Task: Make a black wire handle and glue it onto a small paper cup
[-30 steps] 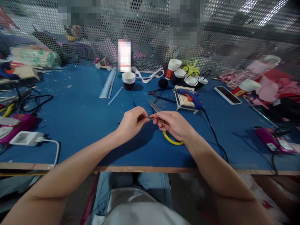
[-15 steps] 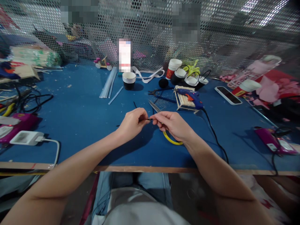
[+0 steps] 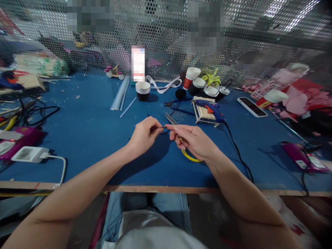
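While both hands meet above the blue worktop [image 3: 85, 128], the left hand [image 3: 144, 135] pinches one end of a thin black wire [image 3: 164, 128] between thumb and fingertips, and the right hand [image 3: 193, 140] closes on its other end, with a yellow loop [image 3: 190, 157] tucked under the palm. The step in hand looks like fine bending or twisting of that short wire, held just clear of the surface. Whatever follows would seem to call for a steady pinch on both ends and small, careful finger turns, since the piece is thin and easily dropped.

Taking the wire as landmark: scissors [image 3: 170, 119] lie just beyond it, a blue glue gun [image 3: 209, 106] rests on a stick rack [image 3: 203, 112] beyond and to the right, its black cord [image 3: 237, 148] trailing past the right wrist. A black-banded cup [image 3: 143, 90] stands well beyond, a phone [image 3: 251, 106] far right. Nothing lies between the hands.
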The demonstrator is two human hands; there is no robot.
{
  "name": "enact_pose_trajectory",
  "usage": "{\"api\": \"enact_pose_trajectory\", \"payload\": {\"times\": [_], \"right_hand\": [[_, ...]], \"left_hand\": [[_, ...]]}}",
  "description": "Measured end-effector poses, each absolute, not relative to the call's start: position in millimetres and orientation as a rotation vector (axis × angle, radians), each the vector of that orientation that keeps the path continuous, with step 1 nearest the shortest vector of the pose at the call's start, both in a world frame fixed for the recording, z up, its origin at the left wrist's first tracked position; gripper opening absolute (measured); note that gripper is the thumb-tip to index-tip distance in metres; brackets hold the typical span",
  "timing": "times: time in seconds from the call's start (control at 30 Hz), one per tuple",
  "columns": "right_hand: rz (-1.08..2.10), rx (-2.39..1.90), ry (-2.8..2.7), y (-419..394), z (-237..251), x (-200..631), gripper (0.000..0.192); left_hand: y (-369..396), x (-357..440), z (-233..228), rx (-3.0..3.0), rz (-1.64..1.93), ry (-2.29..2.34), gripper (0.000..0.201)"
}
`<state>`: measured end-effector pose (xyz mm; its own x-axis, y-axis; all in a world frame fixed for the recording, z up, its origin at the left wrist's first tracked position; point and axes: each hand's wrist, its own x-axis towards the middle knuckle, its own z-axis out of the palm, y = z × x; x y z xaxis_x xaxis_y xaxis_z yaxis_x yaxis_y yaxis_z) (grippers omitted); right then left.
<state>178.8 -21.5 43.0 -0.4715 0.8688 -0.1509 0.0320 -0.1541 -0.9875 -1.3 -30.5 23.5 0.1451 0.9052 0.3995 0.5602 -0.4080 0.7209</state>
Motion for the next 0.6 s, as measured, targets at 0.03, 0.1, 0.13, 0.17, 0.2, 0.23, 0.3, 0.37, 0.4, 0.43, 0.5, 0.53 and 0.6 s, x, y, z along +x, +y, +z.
{"api": "enact_pose_trajectory", "payload": {"times": [0.03, 0.1, 0.13, 0.17, 0.2, 0.23, 0.3, 0.37, 0.4, 0.43, 0.5, 0.53, 0.6], "right_hand": [[1.755, -1.023, -1.445, -23, 44, 178, 0.031], [1.869, -0.972, -1.388, -29, 48, 177, 0.040], [1.909, -0.942, -1.382, -32, 50, 177, 0.043], [1.942, -0.902, -1.402, -36, 53, 178, 0.043], [1.968, -0.848, -1.446, -41, 56, 180, 0.041], [1.994, -0.782, -1.508, -46, 60, 182, 0.037], [2.048, -0.634, -1.596, -54, 67, 185, 0.029], [2.000, -0.610, -1.564, -57, 69, 186, 0.018], [1.937, -0.653, -1.531, -56, 67, 186, 0.017], [1.877, -0.711, -1.501, -54, 65, 184, 0.019], [1.832, -0.774, -1.467, -50, 57, 180, 0.021], [1.841, -0.766, -1.472, -49, 54, 178, 0.022], [1.875, -0.697, -1.547, -53, 53, 175, 0.027]], "left_hand": [[-30, -1, 24, 2.030, 1.191, 1.409, 0.009], [-29, -3, 25, 2.031, 1.252, 1.423, 0.009], [-28, -4, 25, 2.029, 1.280, 1.436, 0.009], [-26, -5, 25, 2.025, 1.303, 1.452, 0.009], [-25, -7, 24, 2.018, 1.320, 1.470, 0.009], [-23, -9, 23, 2.004, 1.326, 1.490, 0.008], [-20, -11, 21, 1.956, 1.316, 1.521, 0.007], [-18, -12, 19, 1.900, 1.282, 1.531, 0.008], [-17, -12, 18, 1.875, 1.265, 1.532, 0.009], [-17, -11, 17, 1.856, 1.249, 1.530, 0.009], [-18, -9, 16, 1.829, 1.229, 1.521, 0.011], [-18, -8, 16, 1.820, 1.224, 1.514, 0.012], [-19, -7, 15, 1.808, 1.214, 1.495, 0.013]]}}
